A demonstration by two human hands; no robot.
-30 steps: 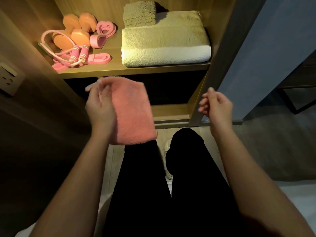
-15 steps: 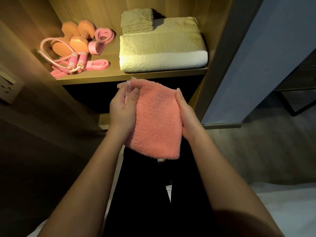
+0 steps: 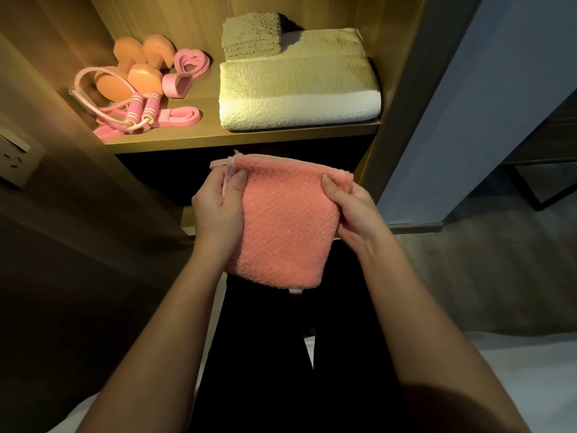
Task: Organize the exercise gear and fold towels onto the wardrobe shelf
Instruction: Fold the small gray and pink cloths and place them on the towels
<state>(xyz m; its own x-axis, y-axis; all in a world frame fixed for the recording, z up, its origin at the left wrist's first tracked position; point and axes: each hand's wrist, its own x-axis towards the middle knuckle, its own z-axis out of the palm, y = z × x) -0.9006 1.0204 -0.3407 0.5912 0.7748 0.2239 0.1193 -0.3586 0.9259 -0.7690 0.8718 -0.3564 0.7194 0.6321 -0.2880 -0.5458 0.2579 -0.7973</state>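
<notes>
Left hand (image 3: 218,207) pinches the upper left corner of a pink towel (image 3: 284,226), thumb on the front and fingers curled behind. The right hand (image 3: 352,210) grips the upper right corner the same way. Between them I hold the towel up as a small folded square. It hangs in the air just below and in front of the wardrobe shelf (image 3: 249,137), not touching it. I judge the two-corner hold is meant to line up the layers so the fold does not slip open on the way to the shelf. A thin loop tag sticks out at the top left corner, and another peeks from the bottom edge.

On the lit shelf above, a large towel (image 3: 299,89) lies folded on the right half. A small towel (image 3: 251,34), also folded, rests on its back left corner. That stacking looks deliberate to me: towels together, smaller on bigger.

The left half carries the exercise gear, bunched together. There are two orange dumbbells (image 3: 137,70), a pink jump rope (image 3: 137,110) coiled in front of them, and pink stretch bands (image 3: 187,62) alongside. The gear looks sorted, so I read the pink towel as the last piece, probably bound for the towel stack. A wall socket (image 3: 15,157) sits far left.
</notes>
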